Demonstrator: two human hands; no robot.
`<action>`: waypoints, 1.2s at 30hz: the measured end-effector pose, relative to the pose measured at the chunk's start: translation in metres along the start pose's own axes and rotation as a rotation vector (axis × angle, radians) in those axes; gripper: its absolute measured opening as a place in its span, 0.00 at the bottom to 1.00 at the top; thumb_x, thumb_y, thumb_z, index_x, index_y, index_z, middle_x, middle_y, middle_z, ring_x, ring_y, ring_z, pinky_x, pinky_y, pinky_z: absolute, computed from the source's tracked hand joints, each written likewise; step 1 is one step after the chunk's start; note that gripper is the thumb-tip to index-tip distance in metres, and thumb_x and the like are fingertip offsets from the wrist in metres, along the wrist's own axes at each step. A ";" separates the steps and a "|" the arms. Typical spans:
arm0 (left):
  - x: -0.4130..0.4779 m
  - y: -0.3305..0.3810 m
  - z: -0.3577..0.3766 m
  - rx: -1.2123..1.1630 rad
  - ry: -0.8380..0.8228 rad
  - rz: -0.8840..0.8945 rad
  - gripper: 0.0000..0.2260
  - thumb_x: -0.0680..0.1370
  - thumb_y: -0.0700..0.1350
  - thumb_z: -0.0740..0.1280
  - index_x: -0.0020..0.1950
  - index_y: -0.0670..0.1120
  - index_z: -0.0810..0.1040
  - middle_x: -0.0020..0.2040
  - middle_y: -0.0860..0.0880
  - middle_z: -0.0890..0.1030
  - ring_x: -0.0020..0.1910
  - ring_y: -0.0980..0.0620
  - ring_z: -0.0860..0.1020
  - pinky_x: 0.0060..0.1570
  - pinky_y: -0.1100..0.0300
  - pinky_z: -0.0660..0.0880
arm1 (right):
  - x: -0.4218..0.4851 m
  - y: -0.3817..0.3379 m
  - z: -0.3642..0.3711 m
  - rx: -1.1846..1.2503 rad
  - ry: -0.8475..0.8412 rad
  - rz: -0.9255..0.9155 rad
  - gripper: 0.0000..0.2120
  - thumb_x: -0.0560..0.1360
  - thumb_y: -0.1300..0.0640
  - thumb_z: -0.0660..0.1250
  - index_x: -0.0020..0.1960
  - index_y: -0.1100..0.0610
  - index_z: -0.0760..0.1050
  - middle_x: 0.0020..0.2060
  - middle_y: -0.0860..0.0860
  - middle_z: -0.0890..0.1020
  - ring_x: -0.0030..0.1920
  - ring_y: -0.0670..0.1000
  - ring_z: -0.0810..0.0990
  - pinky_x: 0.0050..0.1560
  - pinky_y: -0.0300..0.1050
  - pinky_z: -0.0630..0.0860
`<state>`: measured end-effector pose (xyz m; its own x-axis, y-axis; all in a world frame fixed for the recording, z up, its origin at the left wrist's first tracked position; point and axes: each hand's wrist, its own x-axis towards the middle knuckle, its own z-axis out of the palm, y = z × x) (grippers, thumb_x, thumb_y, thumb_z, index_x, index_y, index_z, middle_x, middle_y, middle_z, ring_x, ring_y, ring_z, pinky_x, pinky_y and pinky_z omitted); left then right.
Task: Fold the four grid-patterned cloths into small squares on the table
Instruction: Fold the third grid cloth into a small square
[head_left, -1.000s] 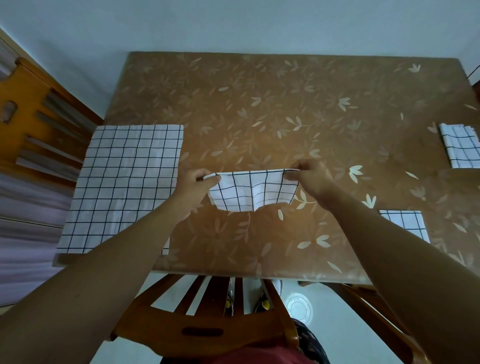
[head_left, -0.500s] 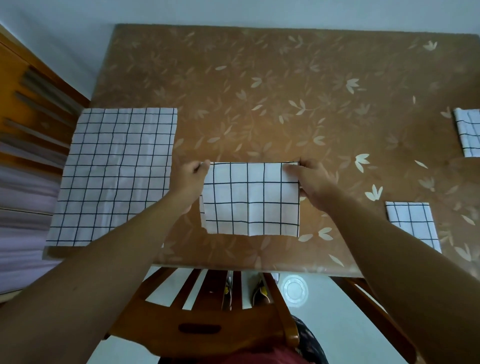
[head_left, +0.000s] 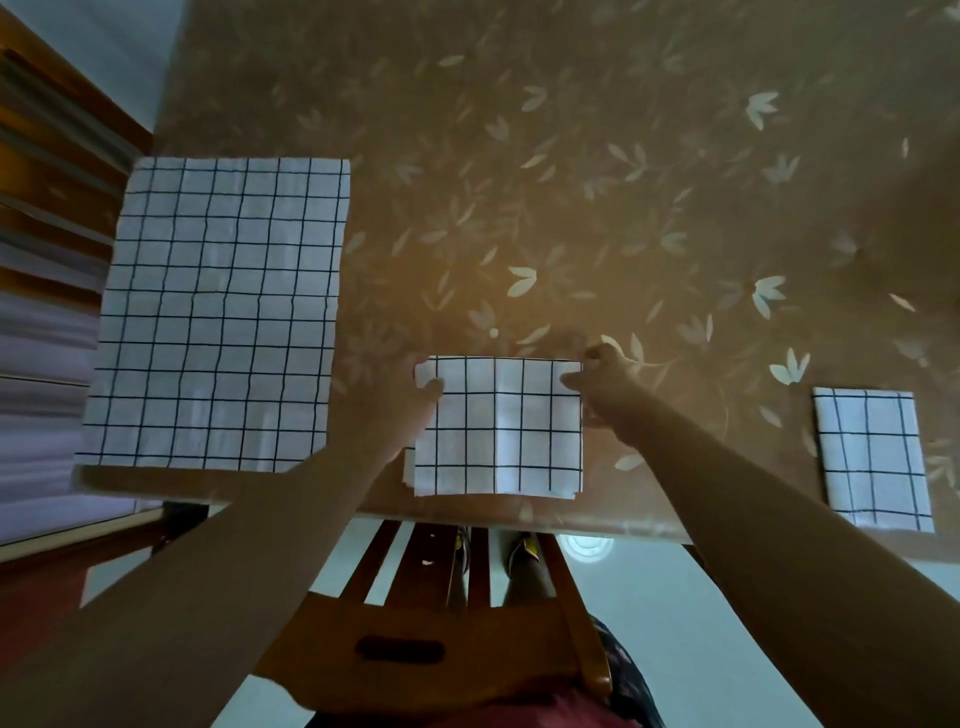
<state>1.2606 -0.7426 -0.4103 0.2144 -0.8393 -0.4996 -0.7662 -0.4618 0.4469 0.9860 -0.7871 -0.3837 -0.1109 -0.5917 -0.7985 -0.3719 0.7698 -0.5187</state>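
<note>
Laid flat now, the folded cloth (head_left: 498, 436) runs nearward from the fingers (head_left: 432, 387); left hand (head_left: 397, 415) and right hand (head_left: 608, 395) pinch its far corners.

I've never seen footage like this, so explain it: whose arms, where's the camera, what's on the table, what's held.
No machine: a person's bare arms, filmed by a wide-angle camera on their head, looking down. The left hand and right hand each pinch a far corner of a folded white black-grid cloth lying near the edge of the brown leaf-patterned table. Left of it lies a large unfolded grid cloth; right of it, a smaller folded grid cloth.
</note>
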 end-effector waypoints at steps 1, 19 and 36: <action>-0.003 0.005 -0.001 -0.016 -0.002 0.012 0.16 0.72 0.65 0.64 0.58 0.64 0.73 0.50 0.53 0.79 0.47 0.48 0.81 0.51 0.42 0.81 | 0.002 -0.001 0.003 -0.005 0.013 0.003 0.24 0.75 0.61 0.72 0.68 0.54 0.68 0.49 0.56 0.78 0.43 0.55 0.78 0.47 0.58 0.84; 0.040 0.015 -0.011 -0.710 -0.071 -0.135 0.12 0.80 0.36 0.68 0.59 0.50 0.78 0.56 0.44 0.80 0.54 0.46 0.81 0.45 0.54 0.79 | 0.020 -0.010 0.002 0.119 0.266 -0.095 0.15 0.77 0.64 0.65 0.61 0.53 0.76 0.49 0.52 0.79 0.40 0.51 0.79 0.38 0.50 0.82; 0.027 0.016 0.000 0.288 0.166 0.382 0.24 0.81 0.51 0.64 0.76 0.49 0.70 0.79 0.39 0.60 0.78 0.39 0.59 0.72 0.47 0.60 | 0.012 0.001 0.029 -0.618 0.256 -0.529 0.22 0.78 0.58 0.65 0.72 0.54 0.70 0.65 0.57 0.72 0.64 0.59 0.71 0.61 0.55 0.74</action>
<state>1.2538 -0.7725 -0.4166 -0.0382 -0.9779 -0.2054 -0.9397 -0.0348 0.3403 1.0110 -0.7865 -0.4029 0.0416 -0.9297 -0.3660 -0.8616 0.1521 -0.4843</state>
